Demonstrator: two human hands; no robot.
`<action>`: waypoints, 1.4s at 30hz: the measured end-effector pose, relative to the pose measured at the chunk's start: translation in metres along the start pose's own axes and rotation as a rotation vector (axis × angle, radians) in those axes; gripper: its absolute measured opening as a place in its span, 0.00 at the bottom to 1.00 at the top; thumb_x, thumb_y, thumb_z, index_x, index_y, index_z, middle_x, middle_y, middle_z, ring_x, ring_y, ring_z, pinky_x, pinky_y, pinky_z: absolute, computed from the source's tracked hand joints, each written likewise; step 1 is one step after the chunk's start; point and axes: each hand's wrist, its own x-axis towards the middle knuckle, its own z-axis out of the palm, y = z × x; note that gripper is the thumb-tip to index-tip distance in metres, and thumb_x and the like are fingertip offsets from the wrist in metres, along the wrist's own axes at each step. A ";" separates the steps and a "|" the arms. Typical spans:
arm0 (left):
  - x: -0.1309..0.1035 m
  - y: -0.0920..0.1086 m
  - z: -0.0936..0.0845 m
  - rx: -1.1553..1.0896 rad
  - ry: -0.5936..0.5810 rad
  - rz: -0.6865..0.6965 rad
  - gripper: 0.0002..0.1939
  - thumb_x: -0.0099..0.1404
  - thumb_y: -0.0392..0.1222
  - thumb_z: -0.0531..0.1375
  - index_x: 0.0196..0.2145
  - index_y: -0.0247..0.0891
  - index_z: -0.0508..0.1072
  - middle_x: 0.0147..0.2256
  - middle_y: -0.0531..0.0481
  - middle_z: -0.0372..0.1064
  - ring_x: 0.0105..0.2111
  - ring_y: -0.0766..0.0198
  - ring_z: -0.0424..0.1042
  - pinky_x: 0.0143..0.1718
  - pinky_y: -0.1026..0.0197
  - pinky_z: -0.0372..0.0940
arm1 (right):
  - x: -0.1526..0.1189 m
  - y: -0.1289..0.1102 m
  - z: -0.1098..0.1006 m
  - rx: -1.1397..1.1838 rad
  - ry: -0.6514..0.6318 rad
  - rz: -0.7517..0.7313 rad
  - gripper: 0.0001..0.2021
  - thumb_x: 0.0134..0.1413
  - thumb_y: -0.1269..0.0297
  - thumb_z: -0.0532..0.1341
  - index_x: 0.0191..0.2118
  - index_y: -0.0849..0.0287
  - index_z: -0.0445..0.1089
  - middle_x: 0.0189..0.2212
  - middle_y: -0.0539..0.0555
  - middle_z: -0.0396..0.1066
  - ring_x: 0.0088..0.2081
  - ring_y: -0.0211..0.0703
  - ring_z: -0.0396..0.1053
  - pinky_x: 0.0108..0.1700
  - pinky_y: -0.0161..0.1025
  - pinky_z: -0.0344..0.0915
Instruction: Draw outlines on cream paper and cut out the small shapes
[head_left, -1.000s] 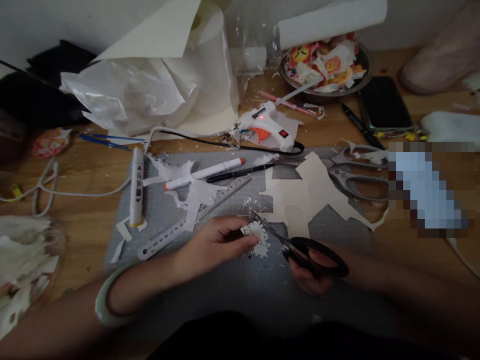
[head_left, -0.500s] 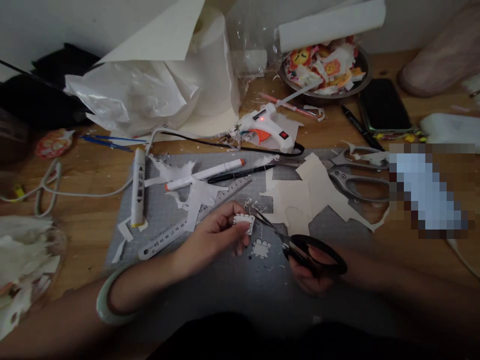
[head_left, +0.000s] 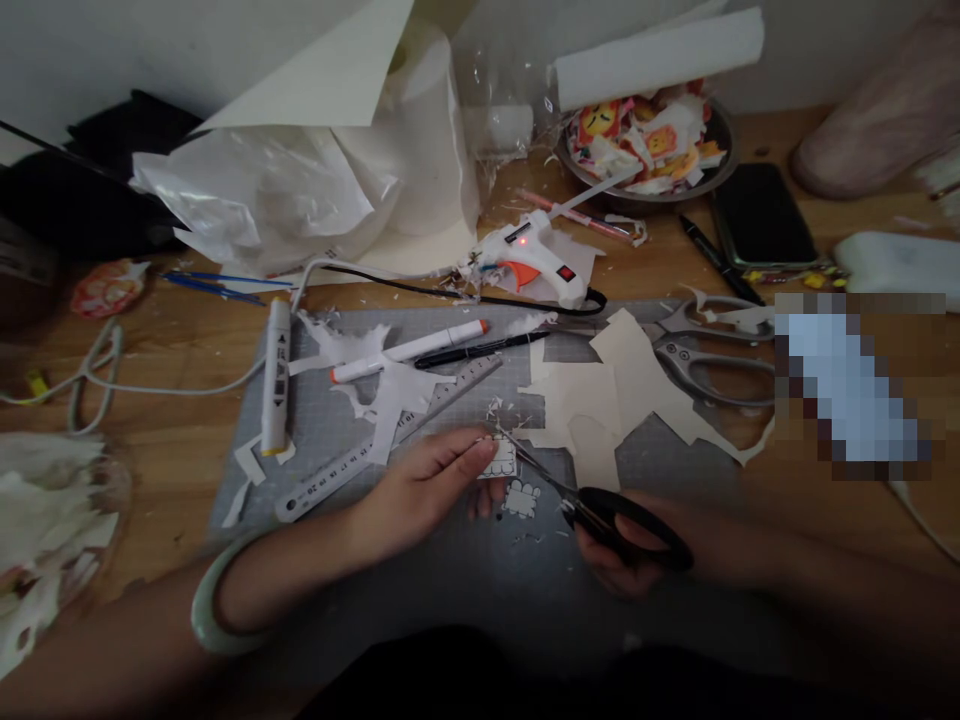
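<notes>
Between the thumb and fingers of my left hand [head_left: 439,475] is a small white paper piece [head_left: 501,458] with scalloped black outlines. My right hand [head_left: 619,550] grips black-handled scissors [head_left: 637,525], their blades pointing up and left to the upper edge of that piece. Whether the blades touch the paper I cannot tell. Just below, a second scalloped paper cutout [head_left: 522,498] lies on the grey cutting mat [head_left: 465,590]. Tiny paper scraps are scattered around it.
Behind my hands lie a steel ruler [head_left: 330,475], an orange-tipped marker [head_left: 420,350], cream paper offcuts [head_left: 581,395] and large grey scissors [head_left: 690,365]. Farther back are a white glue gun [head_left: 536,255] with a lit red light, a bowl of wrappers [head_left: 727,165] and a phone [head_left: 765,215].
My left hand has turned the paper piece and its fingers have shifted on it. The scissors in my right hand have moved slightly down, and their blades look closer together.
</notes>
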 end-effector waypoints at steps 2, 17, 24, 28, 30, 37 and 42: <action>-0.001 -0.002 0.000 0.072 -0.015 0.022 0.18 0.70 0.43 0.46 0.28 0.34 0.69 0.24 0.52 0.66 0.24 0.69 0.66 0.28 0.68 0.63 | 0.001 0.002 0.000 0.014 -0.002 -0.011 0.28 0.51 0.34 0.54 0.26 0.59 0.56 0.18 0.43 0.54 0.20 0.30 0.48 0.21 0.31 0.45; -0.003 -0.003 0.000 0.222 -0.026 0.029 0.21 0.69 0.43 0.47 0.23 0.34 0.69 0.22 0.51 0.67 0.23 0.69 0.66 0.27 0.68 0.62 | 0.000 -0.005 0.003 -0.003 0.025 0.001 0.27 0.52 0.35 0.54 0.26 0.58 0.55 0.18 0.44 0.53 0.20 0.30 0.48 0.22 0.31 0.46; -0.004 -0.006 0.000 0.194 -0.042 0.026 0.20 0.70 0.45 0.47 0.25 0.34 0.70 0.23 0.52 0.68 0.23 0.69 0.67 0.26 0.69 0.63 | -0.001 -0.006 0.002 -0.045 0.022 0.004 0.27 0.52 0.35 0.53 0.26 0.58 0.54 0.19 0.44 0.54 0.21 0.30 0.48 0.23 0.32 0.45; -0.003 -0.005 0.000 0.271 -0.067 0.063 0.20 0.70 0.43 0.47 0.25 0.35 0.70 0.22 0.52 0.66 0.23 0.69 0.66 0.27 0.69 0.62 | -0.001 -0.008 0.003 -0.047 0.013 0.018 0.26 0.53 0.36 0.53 0.25 0.58 0.54 0.18 0.43 0.53 0.20 0.30 0.47 0.23 0.32 0.45; -0.003 -0.004 0.000 0.275 -0.073 0.070 0.20 0.70 0.43 0.47 0.25 0.35 0.70 0.22 0.52 0.66 0.23 0.69 0.66 0.26 0.69 0.62 | -0.001 -0.010 0.004 -0.065 0.021 0.032 0.26 0.54 0.37 0.52 0.25 0.58 0.53 0.18 0.43 0.52 0.21 0.30 0.47 0.23 0.32 0.46; -0.003 -0.004 0.000 0.214 -0.073 0.036 0.20 0.70 0.45 0.48 0.25 0.35 0.69 0.23 0.52 0.66 0.24 0.68 0.66 0.27 0.67 0.63 | -0.002 -0.013 0.005 -0.136 0.033 0.023 0.26 0.55 0.36 0.50 0.25 0.57 0.53 0.19 0.44 0.52 0.21 0.31 0.48 0.22 0.32 0.47; -0.002 -0.003 -0.001 0.146 -0.072 -0.014 0.20 0.69 0.47 0.49 0.26 0.35 0.70 0.24 0.51 0.68 0.25 0.68 0.67 0.28 0.67 0.64 | -0.002 -0.012 0.004 -0.160 0.021 -0.001 0.26 0.57 0.37 0.49 0.25 0.57 0.51 0.20 0.44 0.53 0.21 0.30 0.49 0.22 0.31 0.47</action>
